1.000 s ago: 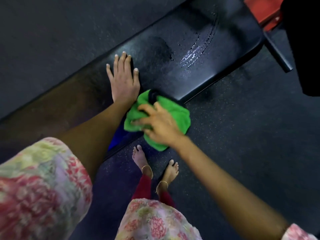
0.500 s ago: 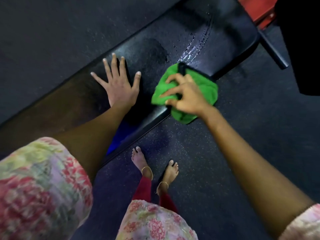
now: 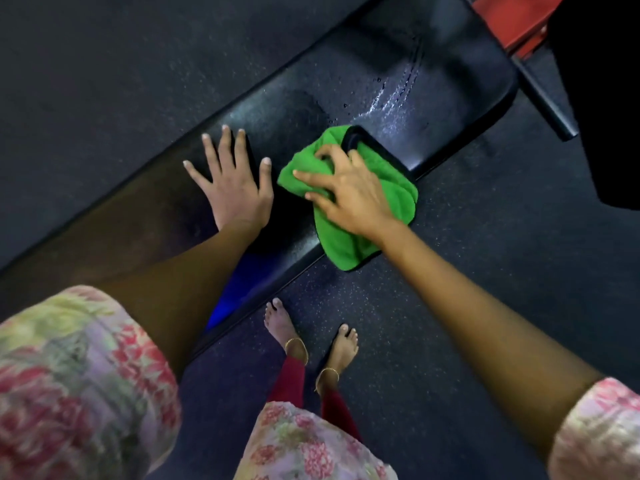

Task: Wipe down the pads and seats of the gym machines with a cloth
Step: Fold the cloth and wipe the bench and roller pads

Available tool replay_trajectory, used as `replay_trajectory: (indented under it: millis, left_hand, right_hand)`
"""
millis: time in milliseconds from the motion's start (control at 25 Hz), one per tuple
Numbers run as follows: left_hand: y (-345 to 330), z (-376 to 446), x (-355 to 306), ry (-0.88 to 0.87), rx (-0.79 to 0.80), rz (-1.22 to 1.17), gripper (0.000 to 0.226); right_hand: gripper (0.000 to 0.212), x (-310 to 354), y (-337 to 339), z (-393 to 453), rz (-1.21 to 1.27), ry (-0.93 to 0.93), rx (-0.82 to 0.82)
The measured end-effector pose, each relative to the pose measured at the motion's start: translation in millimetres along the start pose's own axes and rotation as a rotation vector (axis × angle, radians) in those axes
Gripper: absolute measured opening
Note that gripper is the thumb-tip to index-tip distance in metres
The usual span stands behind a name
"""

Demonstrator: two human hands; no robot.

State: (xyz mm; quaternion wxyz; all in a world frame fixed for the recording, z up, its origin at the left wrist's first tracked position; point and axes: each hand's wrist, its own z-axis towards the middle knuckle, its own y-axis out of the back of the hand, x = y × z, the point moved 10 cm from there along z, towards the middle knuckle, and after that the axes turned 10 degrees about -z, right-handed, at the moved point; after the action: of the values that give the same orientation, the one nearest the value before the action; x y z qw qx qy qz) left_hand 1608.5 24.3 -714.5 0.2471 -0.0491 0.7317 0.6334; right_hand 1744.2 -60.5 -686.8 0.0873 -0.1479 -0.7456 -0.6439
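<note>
Fingers point(image 3: 313, 174) of my right hand point(image 3: 349, 199) curl into the bunched green microfibre cloth point(image 3: 388, 188), gripping it against the near edge of the long black padded vinyl bench point(image 3: 304, 109). The cloth drapes over that edge, part lying on the pad's top and part hanging down its side towards the floor at about 5 o'clock from my knuckles. At 9 o'clock from the cloth, just beside it but not touching, I keep my left hand point(image 3: 230, 181) flat on the pad, fingers straight and spread wide, holding nothing. At 1 o'clock from the cloth I see curved wet streaks point(image 3: 398, 95) shining on the pad's surface. The bench runs diagonally, from 8 o'clock low in view up to 2 o'clock, where its rounded end sits near a red metal frame part point(image 3: 509, 19) and a black bar point(image 3: 543, 98). At 6 o'clock from my hands, my two bare feet point(image 3: 284, 327) with thin gold anklets stand on the dark speckled rubber floor point(image 3: 485, 265), close beside the bench. Floral pink sleeves point(image 3: 76, 382) fill the lower corners.
</note>
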Motion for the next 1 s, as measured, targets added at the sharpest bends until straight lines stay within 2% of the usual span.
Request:
replay_trajectory:
  millis: [80, 120, 240, 280, 320, 360, 440, 520, 560, 600, 720, 760, 800, 840, 920, 1000]
  left_hand:
    - [-1.4, 0.0, -0.6, -0.001, 0.006, 0.002, 0.058]
    - [-1.8, 0.1, -1.3, -0.002, 0.009, 0.01, 0.059]
    - [-0.8, -2.0, -2.3, 0.001, 0.011, 0.019, 0.065]
    - [-0.6, -1.9, -2.2, 0.0, 0.013, 0.021, 0.066]
    - [-0.5, -1.7, -2.1, 0.0, 0.014, 0.018, 0.066]
    - [-0.6, -2.1, -1.7, 0.001, 0.015, 0.015, 0.065]
    - [-0.1, -1.5, -0.7, 0.007, 0.012, 0.017, 0.064]
    - [-0.8, -2.0, -1.0, 0.007, 0.021, 0.02, 0.064]
    - [-1.8, -2.6, -2.1, 0.0, 0.03, 0.025, 0.065]
    - [-2.1, -1.0, -3.4, -0.006, 0.038, 0.036, 0.066]
    - [-3.1, 1.7, -2.3, 0.001, 0.069, 0.056, 0.071]
    - [-4.0, 1.0, -1.6, 0.001, 0.081, 0.057, 0.072]
    - [-4.4, 0.6, -1.6, 0.0, 0.086, 0.065, 0.073]
    - [-4.3, 0.6, -2.3, 0.0, 0.088, 0.076, 0.074]
    - [-6.0, 1.1, -2.4, 0.009, 0.105, 0.081, 0.076]
    - [-6.9, 0.8, -2.0, 0.01, 0.115, 0.072, 0.076]
  right_hand:
    - [0.034, -20.0, 6.4, -7.5, -0.02, 0.079, -0.014]
    - [0.037, -42.7, 14.7, -3.4, -0.032, 0.012, -0.059]
    - [0.035, -94.5, 30.1, 20.4, -0.039, -0.422, -0.164]
    - [0.035, -86.4, 30.8, 30.6, -0.048, -0.506, -0.174]
    - [0.035, -67.7, 30.2, 41.8, -0.062, -0.51, -0.168]
    - [0.036, -44.0, 26.6, 52.0, -0.07, -0.437, -0.15]
    - [0.036, -3.7, 15.4, 58.9, -0.067, -0.167, -0.105]
    - [0.036, 1.8, 9.9, 43.2, -0.071, 0.049, -0.085]
    - [0.037, -12.5, 14.2, 36.9, -0.081, 0.071, -0.1]
    - [0.038, -33.2, 21.0, 39.2, -0.088, 0.016, -0.122]
    - [0.037, -84.3, 36.1, 68.8, -0.087, -0.424, -0.161]
    - [0.037, -79.6, 37.9, 80.8, -0.084, -0.509, -0.168]
    - [0.038, -63.1, 37.0, 95.9, -0.085, -0.505, -0.158]
    - [0.039, -39.9, 33.5, 110.0, -0.091, -0.424, -0.133]
    - [0.04, 2.2, 17.8, 118.2, -0.104, -0.144, -0.048]
    - [0.041, 11.9, 12.5, 103.8, -0.083, 0.125, 0.005]
